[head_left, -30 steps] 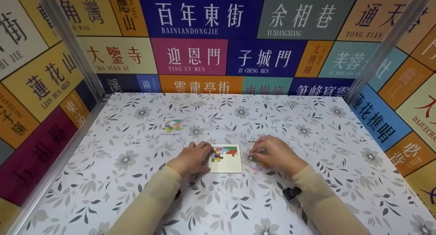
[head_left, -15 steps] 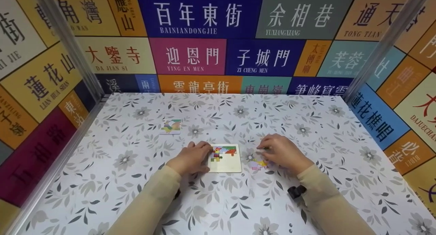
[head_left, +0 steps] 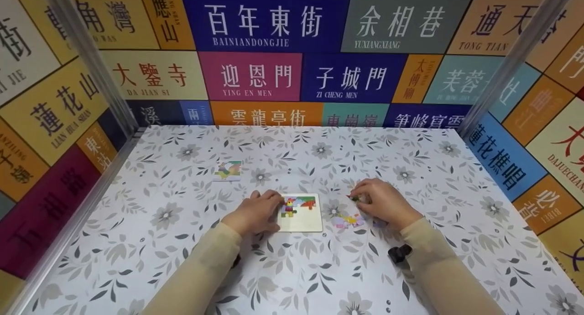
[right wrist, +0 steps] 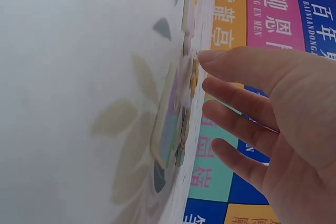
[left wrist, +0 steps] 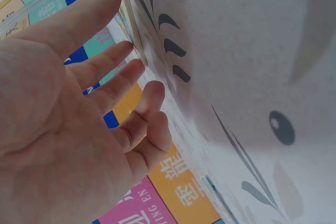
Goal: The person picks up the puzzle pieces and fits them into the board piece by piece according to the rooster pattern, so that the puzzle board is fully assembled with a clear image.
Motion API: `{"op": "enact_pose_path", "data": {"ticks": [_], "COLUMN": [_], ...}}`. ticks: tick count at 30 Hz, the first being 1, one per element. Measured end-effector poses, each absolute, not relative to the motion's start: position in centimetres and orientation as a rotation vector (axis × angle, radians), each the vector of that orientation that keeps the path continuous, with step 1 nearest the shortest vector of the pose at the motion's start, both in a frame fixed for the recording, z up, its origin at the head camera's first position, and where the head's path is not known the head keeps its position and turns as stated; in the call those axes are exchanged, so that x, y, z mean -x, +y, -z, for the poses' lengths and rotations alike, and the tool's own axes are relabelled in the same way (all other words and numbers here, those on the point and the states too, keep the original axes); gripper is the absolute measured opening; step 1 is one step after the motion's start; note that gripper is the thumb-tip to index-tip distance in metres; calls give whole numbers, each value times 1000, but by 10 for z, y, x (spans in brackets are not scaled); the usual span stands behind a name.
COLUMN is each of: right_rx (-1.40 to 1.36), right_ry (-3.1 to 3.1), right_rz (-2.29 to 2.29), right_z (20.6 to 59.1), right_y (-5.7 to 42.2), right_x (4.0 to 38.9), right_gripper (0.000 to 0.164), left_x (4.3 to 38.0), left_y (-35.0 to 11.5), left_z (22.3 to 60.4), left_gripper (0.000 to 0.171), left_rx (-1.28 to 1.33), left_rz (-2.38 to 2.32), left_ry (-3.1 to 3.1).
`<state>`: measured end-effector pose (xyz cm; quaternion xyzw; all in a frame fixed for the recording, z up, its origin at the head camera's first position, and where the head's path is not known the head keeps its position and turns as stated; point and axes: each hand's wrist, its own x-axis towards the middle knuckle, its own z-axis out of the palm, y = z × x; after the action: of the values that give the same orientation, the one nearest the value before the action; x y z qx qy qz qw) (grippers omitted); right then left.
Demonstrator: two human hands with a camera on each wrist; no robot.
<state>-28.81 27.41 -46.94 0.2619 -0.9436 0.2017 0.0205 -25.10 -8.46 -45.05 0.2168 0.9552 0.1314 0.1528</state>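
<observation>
Wall sign (head_left: 265, 19) “BAINIANDONGJIE” beyond puzzle board (head_left: 305, 221)

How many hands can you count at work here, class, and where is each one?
2. The left hand is at the left edge of the puzzle tray; the right hand is right of it, beside loose puzzle pieces.

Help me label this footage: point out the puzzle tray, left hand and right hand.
Puzzle tray (head_left: 306, 223): head view, bare base.
Left hand (head_left: 252, 212): head view, back of hand.
Right hand (head_left: 385, 203): head view, back of hand.
</observation>
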Motion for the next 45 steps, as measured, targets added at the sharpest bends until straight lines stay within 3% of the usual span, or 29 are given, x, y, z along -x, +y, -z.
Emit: {"op": "enact_pose_path", "data": {"ticks": [21, 30, 45], "right_rx": [-744, -899, -949], "right_ry": [-3034, -2996, -2954], "right_rz": [-635, -692, -710], "right_z": [461, 463, 467], "right_y": [278, 280, 280], "right_x": [299, 303, 305], "right_gripper": [26, 32, 22], "left_x": [251, 251, 252], "left_y": [-84, -84, -86], "left_z": [447, 450, 452], "left_gripper": [66, 68, 67], "left_rx": [-620, -605, -661], "left_rz": [-402, -399, -385], "left_ry": [2747, 2736, 2767]}}
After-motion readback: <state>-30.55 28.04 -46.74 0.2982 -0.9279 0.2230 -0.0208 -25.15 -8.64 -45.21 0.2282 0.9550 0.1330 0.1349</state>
